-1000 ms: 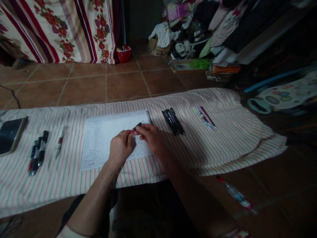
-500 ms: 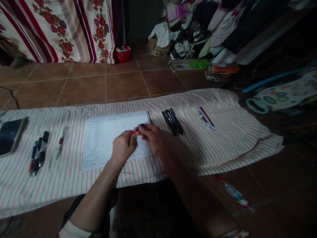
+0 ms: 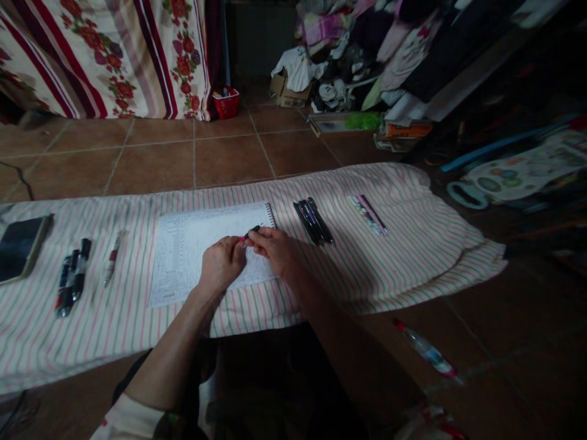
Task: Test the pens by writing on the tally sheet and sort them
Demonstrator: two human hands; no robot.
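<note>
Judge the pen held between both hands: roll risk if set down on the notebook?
The pen looks slim and round, so it would probably roll if set down. The notebook lies flat, with no visible lip to stop it. The pen seems stiff and fairly light, though it's too small here to judge its material.

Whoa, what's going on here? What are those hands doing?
A person is pinching a black-and-red pen between their left hand and right hand, just above a spiral notebook. The notebook lies on a striped cloth, with a bunch of black pens to its right.
</note>
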